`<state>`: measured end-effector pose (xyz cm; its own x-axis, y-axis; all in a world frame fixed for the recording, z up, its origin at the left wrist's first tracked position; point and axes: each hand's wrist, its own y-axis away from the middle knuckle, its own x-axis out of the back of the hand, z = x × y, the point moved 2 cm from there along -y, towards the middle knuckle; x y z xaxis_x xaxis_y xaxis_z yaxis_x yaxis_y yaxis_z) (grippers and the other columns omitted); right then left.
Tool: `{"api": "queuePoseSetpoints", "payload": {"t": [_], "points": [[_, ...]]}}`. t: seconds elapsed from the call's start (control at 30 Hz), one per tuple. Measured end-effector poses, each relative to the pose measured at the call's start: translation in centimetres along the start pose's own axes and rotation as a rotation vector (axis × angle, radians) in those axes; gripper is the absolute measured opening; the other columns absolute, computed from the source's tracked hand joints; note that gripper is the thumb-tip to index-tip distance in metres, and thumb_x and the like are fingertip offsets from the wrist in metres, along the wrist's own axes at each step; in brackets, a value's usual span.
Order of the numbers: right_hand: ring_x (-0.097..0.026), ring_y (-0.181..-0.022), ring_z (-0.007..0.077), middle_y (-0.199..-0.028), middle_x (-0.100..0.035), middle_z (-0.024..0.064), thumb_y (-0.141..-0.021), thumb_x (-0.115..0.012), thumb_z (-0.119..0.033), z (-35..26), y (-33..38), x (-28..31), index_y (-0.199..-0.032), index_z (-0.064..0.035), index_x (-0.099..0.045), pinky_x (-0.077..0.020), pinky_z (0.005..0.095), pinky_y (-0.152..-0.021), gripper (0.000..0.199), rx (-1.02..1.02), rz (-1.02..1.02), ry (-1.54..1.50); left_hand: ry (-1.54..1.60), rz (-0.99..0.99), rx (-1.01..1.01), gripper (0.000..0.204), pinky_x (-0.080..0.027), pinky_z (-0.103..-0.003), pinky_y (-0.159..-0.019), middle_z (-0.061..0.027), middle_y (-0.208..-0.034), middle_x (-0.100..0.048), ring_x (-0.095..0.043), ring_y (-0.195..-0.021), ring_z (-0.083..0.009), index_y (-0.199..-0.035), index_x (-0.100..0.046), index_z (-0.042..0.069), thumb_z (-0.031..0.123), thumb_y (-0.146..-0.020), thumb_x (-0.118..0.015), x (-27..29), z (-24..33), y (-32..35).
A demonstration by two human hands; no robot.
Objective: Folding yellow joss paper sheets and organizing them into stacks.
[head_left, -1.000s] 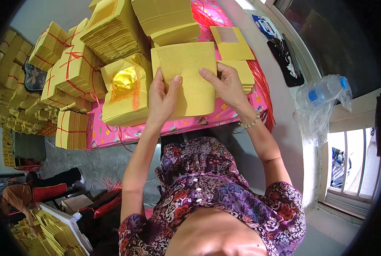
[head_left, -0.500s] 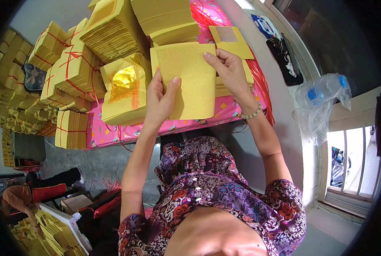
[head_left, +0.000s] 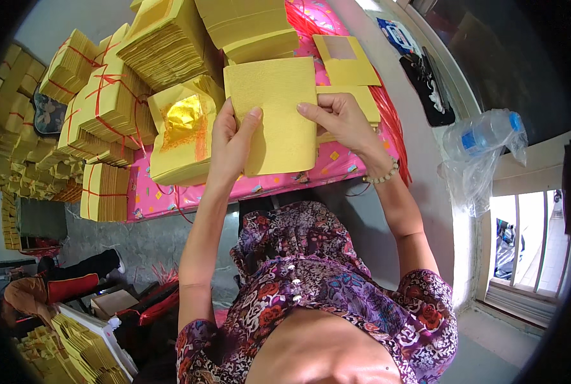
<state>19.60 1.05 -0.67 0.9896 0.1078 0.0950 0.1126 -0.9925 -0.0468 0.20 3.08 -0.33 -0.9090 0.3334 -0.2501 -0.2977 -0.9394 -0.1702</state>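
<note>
Both hands hold a stack of plain yellow paper sheets (head_left: 277, 109) above a pink patterned table (head_left: 170, 195). My left hand (head_left: 231, 144) grips the stack's left edge with the thumb on top. My right hand (head_left: 340, 121) pinches the right edge of the top sheet; a bead bracelet circles that wrist. Left of the held stack lies a pile of yellow sheets with gold foil squares (head_left: 183, 131). More yellow sheets (head_left: 346, 61) lie under and behind my right hand.
Tall yellow paper stacks (head_left: 170, 38) and bundles tied with red string (head_left: 106, 102) crowd the table's back and left. A plastic bottle in a clear bag (head_left: 483, 137) rests on the sill at right. Further bundles (head_left: 103, 192) stand on the floor at left.
My right hand has slid from the stack's upper right corner down to the middle of its right edge. The left hand keeps its grip.
</note>
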Motion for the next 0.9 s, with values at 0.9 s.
{"api": "queuePoseSetpoints", "payload": {"t": [0.9], "points": [[-0.062, -0.058, 0.0079, -0.071, -0.065, 0.0039, -0.089, -0.061, -0.031, 0.6, -0.2, -0.8, -0.087, 0.0011, -0.067, -0.0494, 0.0208, -0.050, 0.033, -0.152, 0.054, -0.070, 0.096, 0.021, 0.174, 0.030, -0.050, -0.028, -0.081, -0.0128, -0.110, -0.061, -0.062, -0.094, -0.0163, -0.118, -0.051, -0.003, 0.011, -0.091, -0.053, 1.0, -1.9, -3.1]]}}
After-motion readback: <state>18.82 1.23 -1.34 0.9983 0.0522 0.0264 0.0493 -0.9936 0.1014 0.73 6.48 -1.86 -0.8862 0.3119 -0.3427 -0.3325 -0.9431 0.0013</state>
